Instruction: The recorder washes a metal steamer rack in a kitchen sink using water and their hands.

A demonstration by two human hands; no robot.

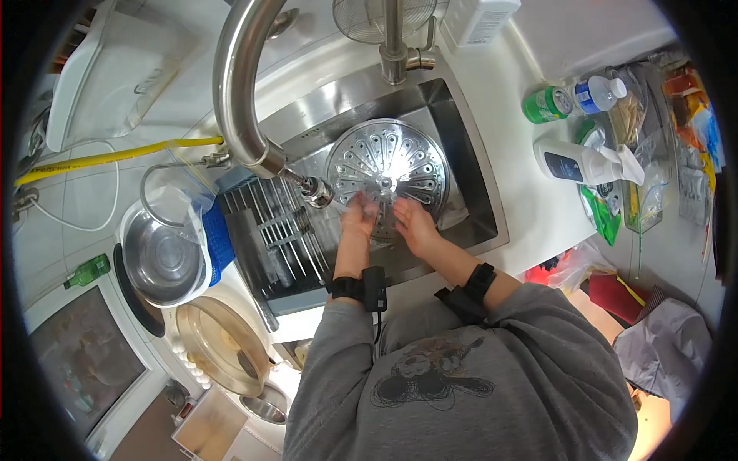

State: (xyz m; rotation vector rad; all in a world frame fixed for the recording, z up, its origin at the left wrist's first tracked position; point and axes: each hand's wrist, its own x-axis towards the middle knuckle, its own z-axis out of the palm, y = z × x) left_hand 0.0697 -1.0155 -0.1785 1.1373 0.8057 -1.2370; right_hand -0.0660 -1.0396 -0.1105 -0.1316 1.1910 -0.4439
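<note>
A round, shiny metal steamer plate [424,155] with rows of perforations sits in the stainless steel sink [470,173]. Over its near part, my left hand [358,214] is bent and blurred, close to the nozzle of the curved faucet [317,193]. Water seems to run from that nozzle toward this hand. My right hand [416,227] is at the plate's near right part, palm turned inward and fingers extended. Whether either hand touches the plate cannot be told. Both wrists carry black strapped devices.
Left of the plate, a dish rack [282,225] spans the sink. A metal bowl [164,253] and a large tan basin [222,346] stand farther left. On the right counter are a green can [545,105], a plastic bottle [597,94] and a white spray bottle [576,161]. A second faucet [394,57] rises behind.
</note>
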